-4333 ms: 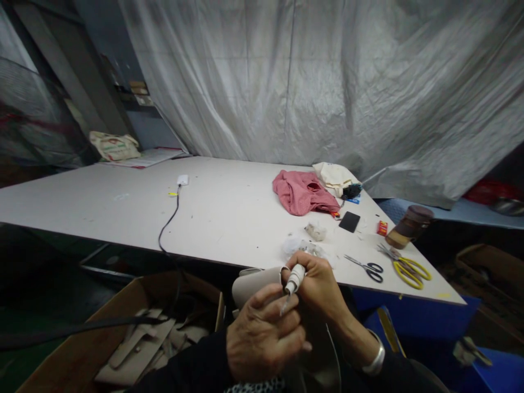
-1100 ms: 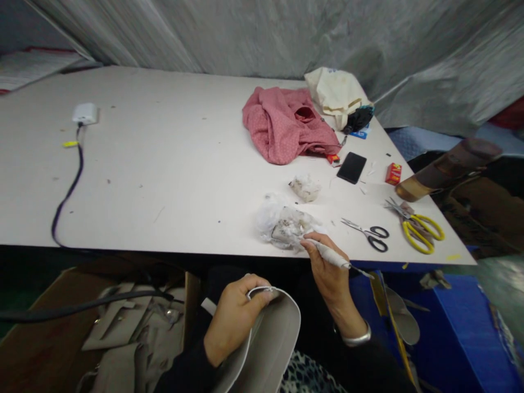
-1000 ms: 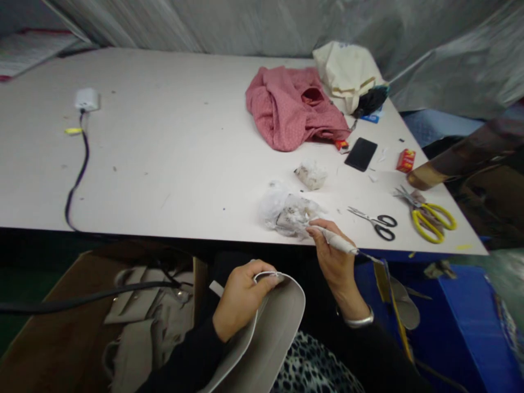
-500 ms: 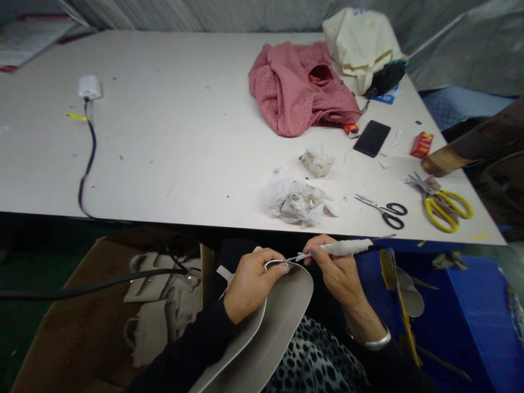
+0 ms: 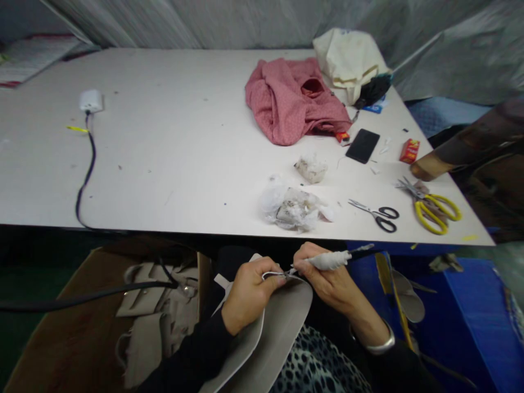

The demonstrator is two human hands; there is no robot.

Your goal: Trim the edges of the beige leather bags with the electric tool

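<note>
My left hand (image 5: 246, 295) pinches the top edge of a beige leather-like bag piece (image 5: 282, 327), with two curved layers hanging over my lap. In my right hand (image 5: 327, 281) is an awl (image 5: 329, 260) whose handle is wrapped in white tape. Its thin tip meets the edge of the bag piece right beside my left fingertips. What the tip does in the material is too small to make out.
On the white table (image 5: 184, 147) lie black-handled scissors (image 5: 376, 214), yellow-handled scissors (image 5: 429, 207), crumpled white plastic (image 5: 297, 208), a black phone (image 5: 362, 146) and pink cloth (image 5: 282, 101). A cardboard box (image 5: 73, 316) of beige bags stands left, a blue bin (image 5: 462, 311) right.
My right hand has moved toward my left hand, bringing the awl's tip closer in at the bag piece's edge. The view has shifted slightly. Both hands keep their holds.
</note>
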